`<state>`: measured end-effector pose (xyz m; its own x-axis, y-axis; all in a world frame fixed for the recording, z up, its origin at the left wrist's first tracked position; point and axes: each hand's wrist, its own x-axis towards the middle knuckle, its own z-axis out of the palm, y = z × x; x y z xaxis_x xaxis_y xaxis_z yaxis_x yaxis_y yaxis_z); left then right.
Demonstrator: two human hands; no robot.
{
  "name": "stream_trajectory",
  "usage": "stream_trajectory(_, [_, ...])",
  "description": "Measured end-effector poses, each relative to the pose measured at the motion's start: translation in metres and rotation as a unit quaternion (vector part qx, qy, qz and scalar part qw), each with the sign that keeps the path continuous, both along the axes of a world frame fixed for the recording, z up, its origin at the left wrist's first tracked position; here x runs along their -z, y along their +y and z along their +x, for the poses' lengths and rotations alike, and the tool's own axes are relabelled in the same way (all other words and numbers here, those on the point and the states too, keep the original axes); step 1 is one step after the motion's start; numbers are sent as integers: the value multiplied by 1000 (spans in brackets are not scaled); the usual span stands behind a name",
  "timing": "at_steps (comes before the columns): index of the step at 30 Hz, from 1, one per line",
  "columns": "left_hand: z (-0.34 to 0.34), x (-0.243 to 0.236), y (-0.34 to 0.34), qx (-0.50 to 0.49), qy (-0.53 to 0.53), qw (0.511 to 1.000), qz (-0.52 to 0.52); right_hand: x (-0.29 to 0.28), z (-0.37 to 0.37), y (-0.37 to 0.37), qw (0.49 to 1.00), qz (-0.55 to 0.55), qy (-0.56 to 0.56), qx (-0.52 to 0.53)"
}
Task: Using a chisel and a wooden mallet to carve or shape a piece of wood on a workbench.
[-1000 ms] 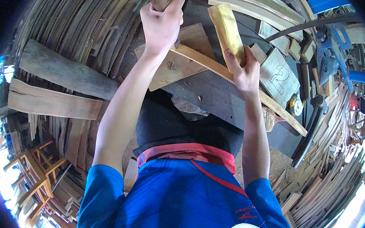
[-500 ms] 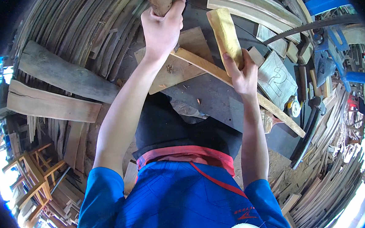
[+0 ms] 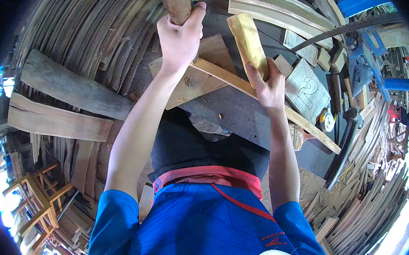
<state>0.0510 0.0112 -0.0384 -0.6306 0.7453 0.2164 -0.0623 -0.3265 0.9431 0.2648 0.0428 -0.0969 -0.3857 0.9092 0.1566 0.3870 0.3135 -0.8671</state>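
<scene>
My left hand [image 3: 179, 41] is closed around a brown wooden handle [image 3: 175, 4] near the top; whatever is at its lower end is mostly hidden. Right of it, my right hand [image 3: 270, 85] grips a yellow wooden block [image 3: 248, 41] that stands out above the fingers. A long pale wooden strip [image 3: 224, 74] runs diagonally behind both hands, over a square board [image 3: 178, 91] with shavings and a dark work surface [image 3: 227, 109]. Right of my right hand lie a pale board with drawn lines [image 3: 306, 89], a tape measure [image 3: 326, 121] and a long-handled hammer [image 3: 347, 131].
Stacked planks [image 3: 89, 36] and a weathered slab [image 3: 68, 85] fill the left, with a wooden chair frame [image 3: 41, 200] below. A bow-like saw blade [image 3: 335, 30] reaches in from the right near blue clamps [image 3: 374, 44]. Loose timber strips [image 3: 366, 201] lie lower right.
Both hands, still gripping the handle and the block, sit slightly lower in the picture. The surroundings have shifted similarly, so most of this looks like head movement.
</scene>
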Motion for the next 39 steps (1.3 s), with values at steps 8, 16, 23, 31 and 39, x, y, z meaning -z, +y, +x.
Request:
stream_trajectory(8, [-1, 2, 0, -1, 7, 1000, -21, -2, -1, -2, 1000, 2, 7, -1])
stream_trajectory(16, [1, 0, 0, -22, 24, 999, -34, -2, 0, -1, 1000, -11, 1, 1])
stream_trajectory(23, [-3, 3, 1, -27, 26, 999, -23, -3, -2, -1, 1000, 0, -1, -4])
stream_trajectory(31, [-2, 4, 2, -14, 21, 1000, -13, -4, -1, -2, 1000, 5, 10, 1])
stream_trajectory(39, [0, 2, -2, 20, -6, 1000, 23, -3, -2, -2, 1000, 7, 11, 0])
